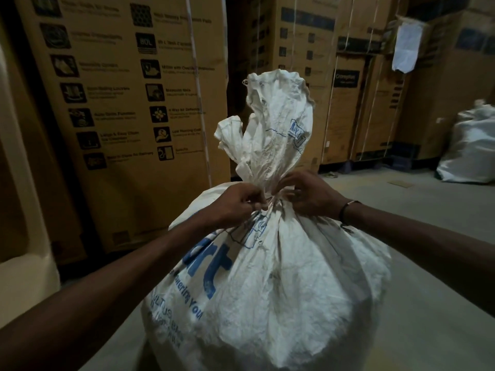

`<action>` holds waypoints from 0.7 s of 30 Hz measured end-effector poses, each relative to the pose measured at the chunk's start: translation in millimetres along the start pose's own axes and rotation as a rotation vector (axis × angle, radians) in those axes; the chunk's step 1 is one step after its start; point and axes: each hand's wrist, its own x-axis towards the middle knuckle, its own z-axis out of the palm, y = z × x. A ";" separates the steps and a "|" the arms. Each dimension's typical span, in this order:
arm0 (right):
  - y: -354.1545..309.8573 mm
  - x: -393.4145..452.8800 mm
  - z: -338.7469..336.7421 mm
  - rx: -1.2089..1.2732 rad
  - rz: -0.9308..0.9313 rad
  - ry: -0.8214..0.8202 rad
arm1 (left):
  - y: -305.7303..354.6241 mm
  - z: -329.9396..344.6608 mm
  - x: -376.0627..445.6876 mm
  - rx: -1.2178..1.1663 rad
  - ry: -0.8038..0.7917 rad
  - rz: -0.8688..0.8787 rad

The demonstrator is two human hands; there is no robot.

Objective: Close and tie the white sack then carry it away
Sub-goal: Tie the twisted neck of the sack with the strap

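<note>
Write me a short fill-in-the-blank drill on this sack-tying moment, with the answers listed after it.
1. Both hands work at the gathered ____ of the white sack.
2. The printing on the sack is ____ in colour.
3. The wrist of the right hand wears a dark ____.
4. Behind the left hand stand tall ____ boxes with printed icons.

Missing words: neck; blue; band; cardboard

Two sacks (267, 277) (468, 151), two hands (238, 200) (308, 195)
</note>
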 end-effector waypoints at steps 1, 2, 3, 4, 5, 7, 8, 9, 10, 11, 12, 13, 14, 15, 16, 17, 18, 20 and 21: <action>0.2 1.1 0.2 0.001 0.008 0.006 | -0.2 -0.8 -0.4 -0.018 -0.007 0.009; -0.2 2.1 0.6 0.002 0.009 0.014 | -1.2 -1.1 -0.7 -0.029 -0.009 0.024; -1.1 3.5 1.5 0.001 0.005 0.021 | -1.9 -0.3 -0.9 -0.035 -0.008 0.046; -2.6 5.0 2.9 0.000 0.000 0.026 | -2.4 1.3 -1.4 -0.041 -0.005 0.075; -3.5 6.0 4.5 -0.004 -0.006 0.029 | -2.8 2.5 -1.7 -0.054 -0.007 0.108; -4.8 6.3 5.9 0.015 0.001 0.040 | -2.2 2.7 -1.0 -0.094 -0.039 0.185; -4.4 5.3 6.0 0.030 0.005 0.053 | -1.8 2.2 0.6 -0.121 -0.069 0.215; -3.1 4.4 6.2 0.045 0.006 0.061 | -1.8 1.8 2.5 -0.152 -0.096 0.230; -2.2 3.7 6.7 0.053 -0.006 0.063 | -1.5 1.8 3.9 -0.179 -0.115 0.239; -1.5 3.6 7.9 0.043 -0.025 0.061 | -2.0 2.3 5.3 -0.193 -0.117 0.236; 0.6 3.7 9.4 0.032 -0.047 0.062 | -2.8 3.0 6.7 -0.200 -0.109 0.226; 2.8 4.9 10.7 0.020 -0.064 0.060 | -3.9 4.6 7.7 -0.207 -0.100 0.217; 5.0 6.5 11.6 0.013 -0.079 0.052 | -5.0 6.4 7.9 -0.214 -0.097 0.217; 7.8 8.0 11.8 0.009 -0.086 0.038 | -6.1 8.2 8.1 -0.225 -0.100 0.221; 11.6 9.4 12.1 0.011 -0.092 0.027 | -8.0 9.1 8.2 -0.245 -0.107 0.223; 14.1 10.2 11.9 0.017 -0.092 0.016 | -10.4 9.2 8.6 -0.272 -0.115 0.225; 15.3 10.7 11.0 0.024 -0.090 0.004 | -13.2 9.0 9.5 -0.298 -0.120 0.231; 17.1 11.0 9.7 0.042 -0.085 -0.009 | -19.1 8.4 11.0 -0.333 -0.125 0.254; 17.6 11.2 9.1 0.053 -0.084 -0.012 | -21.2 8.6 11.6 -0.349 -0.118 0.265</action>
